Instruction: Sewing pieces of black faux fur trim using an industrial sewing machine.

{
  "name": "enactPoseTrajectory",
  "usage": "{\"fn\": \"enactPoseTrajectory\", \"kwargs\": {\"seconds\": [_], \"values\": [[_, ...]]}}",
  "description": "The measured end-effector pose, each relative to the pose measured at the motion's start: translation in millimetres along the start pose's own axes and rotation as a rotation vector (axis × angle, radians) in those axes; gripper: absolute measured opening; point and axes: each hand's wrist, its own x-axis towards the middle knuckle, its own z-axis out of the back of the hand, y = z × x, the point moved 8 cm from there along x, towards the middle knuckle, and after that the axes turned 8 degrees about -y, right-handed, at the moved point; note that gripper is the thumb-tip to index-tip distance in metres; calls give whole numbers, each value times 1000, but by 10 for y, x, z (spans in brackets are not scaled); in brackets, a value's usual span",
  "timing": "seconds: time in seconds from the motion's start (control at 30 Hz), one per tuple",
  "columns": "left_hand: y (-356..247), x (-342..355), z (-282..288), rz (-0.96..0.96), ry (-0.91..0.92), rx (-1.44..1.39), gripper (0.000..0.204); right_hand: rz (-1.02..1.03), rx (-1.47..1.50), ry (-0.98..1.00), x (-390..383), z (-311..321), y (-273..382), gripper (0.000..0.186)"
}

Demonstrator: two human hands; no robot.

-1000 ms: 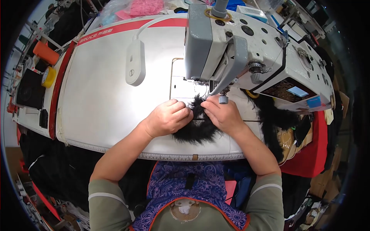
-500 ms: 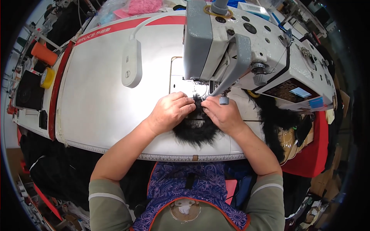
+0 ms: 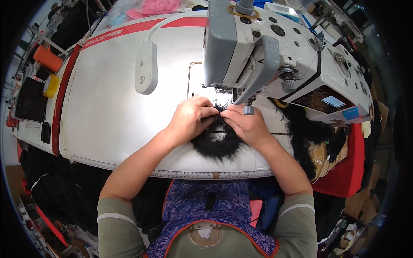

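Just below the presser foot [image 3: 219, 91] of a white and grey sewing machine [image 3: 219, 51], my left hand [image 3: 190, 118] and my right hand [image 3: 248, 124] pinch a piece of black fur [image 3: 217, 148] from either side. Their fingertips nearly meet at the needle area, hiding part of the fur. The rest of the piece curves in a loop on the white table [image 3: 107, 107], below and between my hands. A second black furry piece [image 3: 307, 133] lies to the right, beside the machine.
A white lamp [image 3: 146, 69] arches over the table. At the left are an orange cylinder [image 3: 47, 59], a yellow roll [image 3: 50, 85] and a black box [image 3: 31, 99]. Pink and clear bags [image 3: 157, 7] lie at the back. Red fabric [image 3: 348, 163] hangs at the right.
My left hand has moved up and rightward to the needle area, its fingertips now closer to my right hand's. The fur's upper end is drawn up with it; my right hand has shifted slightly.
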Motion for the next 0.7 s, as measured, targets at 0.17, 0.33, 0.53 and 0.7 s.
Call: {"fn": "enactPoseTrajectory", "kwargs": {"seconds": [0.17, 0.33, 0.53, 0.7], "values": [[28, 32, -40, 73, -1, 10, 19, -117, 2, 14, 3, -16, -72, 15], [-64, 9, 76, -40, -42, 87, 17, -57, -25, 8, 69, -27, -14, 14], [-178, -80, 98, -344, 54, 188, 19, 4, -106, 73, 114, -146, -29, 16], [-130, -98, 82, -332, 50, 208, 21, -19, -97, 22, 99, -165, -56, 16]]}}
